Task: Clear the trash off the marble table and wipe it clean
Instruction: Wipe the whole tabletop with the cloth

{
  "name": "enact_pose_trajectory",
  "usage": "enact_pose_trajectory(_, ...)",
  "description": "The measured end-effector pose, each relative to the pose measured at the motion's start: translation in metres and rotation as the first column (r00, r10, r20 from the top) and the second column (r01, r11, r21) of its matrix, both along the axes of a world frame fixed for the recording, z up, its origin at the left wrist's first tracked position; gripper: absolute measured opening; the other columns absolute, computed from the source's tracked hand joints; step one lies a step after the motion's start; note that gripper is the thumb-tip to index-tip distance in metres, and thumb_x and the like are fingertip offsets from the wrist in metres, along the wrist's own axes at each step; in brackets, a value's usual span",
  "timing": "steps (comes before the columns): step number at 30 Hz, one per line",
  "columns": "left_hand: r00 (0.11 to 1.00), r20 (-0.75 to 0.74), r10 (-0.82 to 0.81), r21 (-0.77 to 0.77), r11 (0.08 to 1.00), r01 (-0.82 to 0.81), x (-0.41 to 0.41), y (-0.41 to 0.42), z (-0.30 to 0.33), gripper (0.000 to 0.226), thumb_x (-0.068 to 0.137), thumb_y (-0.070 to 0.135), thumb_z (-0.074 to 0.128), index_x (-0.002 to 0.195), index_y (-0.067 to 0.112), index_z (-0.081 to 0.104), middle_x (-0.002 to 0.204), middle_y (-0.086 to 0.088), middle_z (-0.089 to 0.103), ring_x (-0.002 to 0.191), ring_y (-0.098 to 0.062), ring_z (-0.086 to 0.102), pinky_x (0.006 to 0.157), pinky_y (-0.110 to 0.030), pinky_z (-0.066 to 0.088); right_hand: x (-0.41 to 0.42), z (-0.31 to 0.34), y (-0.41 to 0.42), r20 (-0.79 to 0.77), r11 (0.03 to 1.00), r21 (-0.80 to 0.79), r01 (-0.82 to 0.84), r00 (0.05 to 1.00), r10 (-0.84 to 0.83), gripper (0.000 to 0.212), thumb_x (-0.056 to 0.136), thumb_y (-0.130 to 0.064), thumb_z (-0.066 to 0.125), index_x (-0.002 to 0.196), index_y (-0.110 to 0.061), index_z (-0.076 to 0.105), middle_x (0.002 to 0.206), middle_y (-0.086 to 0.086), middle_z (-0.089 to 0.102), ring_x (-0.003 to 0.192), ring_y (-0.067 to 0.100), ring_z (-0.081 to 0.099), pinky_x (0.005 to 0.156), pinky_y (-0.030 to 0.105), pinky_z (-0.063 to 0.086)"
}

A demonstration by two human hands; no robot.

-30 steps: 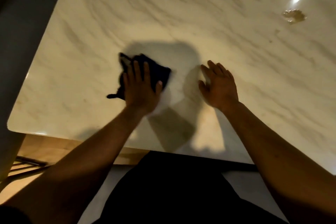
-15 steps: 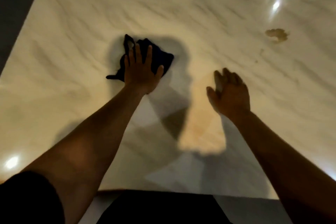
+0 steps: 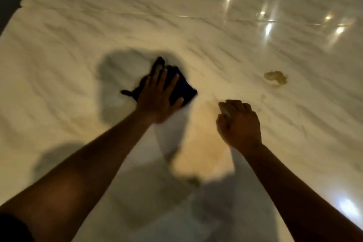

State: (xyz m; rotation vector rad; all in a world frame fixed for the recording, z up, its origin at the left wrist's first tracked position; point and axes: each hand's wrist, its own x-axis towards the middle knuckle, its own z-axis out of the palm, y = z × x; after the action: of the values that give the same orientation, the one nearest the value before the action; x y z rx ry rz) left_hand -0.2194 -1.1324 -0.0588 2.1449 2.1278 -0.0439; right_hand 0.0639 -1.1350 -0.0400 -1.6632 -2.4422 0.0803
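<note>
- The left hand (image 3: 157,98) lies flat, fingers spread and straight, pressing a dark cloth (image 3: 182,88) onto the marble worktop (image 3: 78,45).
- The cloth sits near the middle of the worktop, bunched under the palm, with a thin tail sticking out to the left and a loop poking up beyond the fingertips.
- The right hand (image 3: 238,122) hovers just right of the cloth, apart from it, with fingers curled in; whether it holds anything I cannot tell, since that part is blurred.
- A brownish stain (image 3: 276,77) marks the worktop further off, to the right of both hands, with a smaller faint spot (image 3: 262,96) just below it.
- Bright light reflections (image 3: 268,27) glint on the polished far right surface.
</note>
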Motion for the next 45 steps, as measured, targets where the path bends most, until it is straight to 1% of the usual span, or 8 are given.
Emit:
enact_pose_trajectory(5,0.976,0.073,0.207,0.034,0.977,-0.210,0.026,0.064,-0.002,0.081,0.096,0.064,0.021,0.161,0.019,0.007,0.165,-0.021,0.006,0.152,-0.042,0.005,0.122,-0.054,0.005,-0.006,-0.004,0.019,-0.090,0.999,0.031,0.022,0.996,-0.019,0.024,0.084,-0.033,0.059,0.106,-0.026,0.066,0.111,0.002,0.063,0.093,0.029,0.058,0.072,0.035,0.045)
enact_pose_trajectory(12,0.960,0.098,-0.263,0.034,0.965,0.261,0.085,0.048,0.001,0.080,0.094,0.070,0.023,0.161,0.030,0.006,0.168,-0.009,0.000,0.154,-0.031,-0.003,0.123,-0.049,0.001,0.006,0.017,0.196,-0.045,0.999,-0.038,-0.011,0.999,0.010,0.038,0.087,-0.035,0.051,0.117,-0.020,0.069,0.118,0.014,0.061,0.106,0.041,0.057,0.085,0.049,0.052)
enact_pose_trajectory(16,1.000,-0.012,0.014,0.043,0.999,-0.013,0.057,0.166,0.000,0.081,0.092,0.071,0.017,0.161,0.028,0.009,0.167,-0.013,0.006,0.154,-0.034,0.002,0.122,-0.053,0.010,0.025,0.025,0.260,-0.012,0.964,-0.265,0.020,1.000,-0.024,0.047,0.089,-0.049,0.061,0.133,-0.035,0.058,0.137,0.003,0.051,0.125,0.030,0.051,0.103,0.045,0.046)
enact_pose_trajectory(21,0.953,0.033,0.300,0.004,0.954,-0.300,0.070,0.275,-0.001,0.081,0.097,0.069,0.021,0.161,0.024,-0.002,0.167,-0.016,-0.004,0.153,-0.037,-0.006,0.123,-0.051,-0.001,0.046,0.004,0.266,-0.100,0.988,-0.085,-0.128,0.988,0.120,0.042,0.090,-0.047,0.063,0.130,-0.036,0.060,0.130,-0.003,0.058,0.116,0.027,0.055,0.092,0.040,0.048)
enact_pose_trajectory(29,0.923,0.030,-0.385,0.100,0.919,0.380,0.179,0.203,-0.005,0.076,0.096,0.070,0.022,0.160,0.031,0.011,0.168,-0.009,0.007,0.154,-0.031,0.003,0.123,-0.048,0.005,0.129,0.012,0.337,-0.167,0.977,-0.175,0.120,0.975,-0.150,0.036,0.092,-0.038,0.062,0.128,-0.033,0.065,0.132,0.000,0.059,0.117,0.029,0.058,0.098,0.044,0.050)
enact_pose_trajectory(36,0.973,-0.008,0.233,0.004,0.973,-0.233,0.144,0.310,-0.003,0.079,0.097,0.069,0.018,0.160,0.027,-0.001,0.167,-0.013,-0.003,0.153,-0.035,-0.001,0.123,-0.050,0.002,0.144,-0.002,0.326,-0.205,0.946,-0.319,0.054,0.971,-0.124,0.050,0.094,-0.039,0.051,0.144,-0.033,0.048,0.153,-0.007,0.043,0.141,0.021,0.040,0.118,0.039,0.032)
enact_pose_trajectory(41,0.988,0.022,-0.151,0.088,0.985,0.148,0.231,0.218,-0.001,0.080,0.094,0.069,0.018,0.161,0.025,0.009,0.167,-0.015,0.006,0.153,-0.037,0.003,0.122,-0.053,0.009,0.173,0.009,0.302,-0.208,0.969,-0.181,0.166,0.957,-0.203,0.036,0.099,-0.022,0.050,0.132,-0.028,0.062,0.145,-0.005,0.052,0.131,0.023,0.050,0.105,0.036,0.041)
enact_pose_trajectory(45,0.842,0.072,-0.534,0.057,0.845,0.531,0.279,0.114,-0.001,0.076,0.097,0.067,0.032,0.160,0.028,0.015,0.167,-0.012,0.008,0.154,-0.035,0.003,0.123,-0.051,0.006,0.196,0.009,0.268,-0.214,0.970,-0.173,0.168,0.955,-0.204,0.039,0.097,-0.014,0.048,0.128,-0.029,0.065,0.144,-0.007,0.053,0.133,0.021,0.048,0.106,0.036,0.041)
